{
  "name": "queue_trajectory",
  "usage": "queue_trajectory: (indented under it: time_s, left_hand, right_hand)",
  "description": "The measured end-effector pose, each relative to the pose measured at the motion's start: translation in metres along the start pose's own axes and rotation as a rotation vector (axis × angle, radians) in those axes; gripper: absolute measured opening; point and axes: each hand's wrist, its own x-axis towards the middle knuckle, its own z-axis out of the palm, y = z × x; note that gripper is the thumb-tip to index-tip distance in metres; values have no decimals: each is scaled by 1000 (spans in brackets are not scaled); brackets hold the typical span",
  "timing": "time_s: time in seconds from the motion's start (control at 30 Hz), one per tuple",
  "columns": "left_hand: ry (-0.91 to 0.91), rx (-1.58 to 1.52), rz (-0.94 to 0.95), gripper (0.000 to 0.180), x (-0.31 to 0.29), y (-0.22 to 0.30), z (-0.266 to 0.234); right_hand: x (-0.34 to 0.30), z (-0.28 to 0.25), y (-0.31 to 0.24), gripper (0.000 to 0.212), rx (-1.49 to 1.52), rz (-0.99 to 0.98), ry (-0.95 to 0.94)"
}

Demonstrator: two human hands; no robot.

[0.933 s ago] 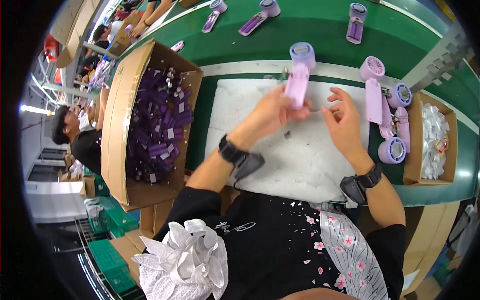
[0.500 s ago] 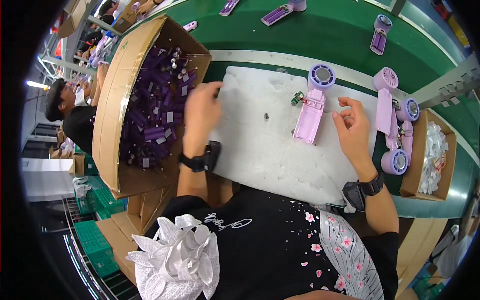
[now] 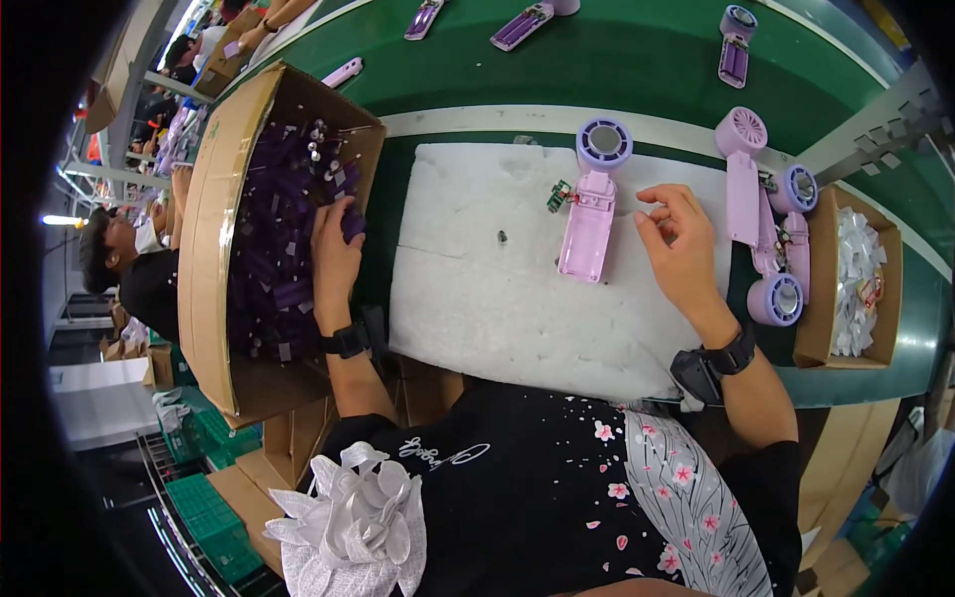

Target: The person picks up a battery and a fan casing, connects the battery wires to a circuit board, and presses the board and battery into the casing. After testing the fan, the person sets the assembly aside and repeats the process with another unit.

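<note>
My left hand [image 3: 336,261] is in the open side of a cardboard box [image 3: 214,234]. Its fingers are closed around a purple wrapped battery [image 3: 352,221], partly hidden by the hand. Many similar purple batteries [image 3: 267,264] with pale labels and wires fill the box. A pink handheld fan body [image 3: 589,234] lies on a white foam pad [image 3: 463,298], its round lilac head [image 3: 604,142] at the far end. A small green circuit board [image 3: 559,196] sticks out at its left. Just right of the fan, my right hand [image 3: 684,249] hovers with fingers loosely curled and apart, holding nothing.
More pink fans [image 3: 741,189] lie right of the pad, beside a small carton [image 3: 818,333] of white pieces. Several fan parts, one a purple-lined fan [image 3: 734,60], rest on the green belt [image 3: 617,65]. A co-worker [image 3: 129,249] sits beyond the large box.
My left hand has moved left off the pad's edge into the box and closed on a battery. The view has shifted slightly; my right hand stays beside the fan.
</note>
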Motion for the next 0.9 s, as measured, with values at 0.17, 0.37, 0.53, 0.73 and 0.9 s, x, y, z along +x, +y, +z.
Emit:
queue_trajectory:
  time_s: [0.17, 0.37, 0.53, 0.73, 0.9]
  left_hand:
    - [-96, 40, -49, 42, 6, -13, -7]
    - [-13, 150, 46, 38, 0, -14, -11]
    - [-84, 68, -83, 36, 2, 3, -13]
    - [75, -193, 92, 32, -8, 14, -29]
    - [31, -364, 852, 31, -21, 137, -17]
  right_hand:
    - [4, 3, -2, 15, 0, 5, 21]
    - [5, 5, -6, 14, 37, -13, 28]
    - [6, 2, -2, 16, 48, -30, 77]
    - [1, -4, -8, 17, 308, 82, -13]
    - [-3, 9, -34, 42, 1132, 467, -364]
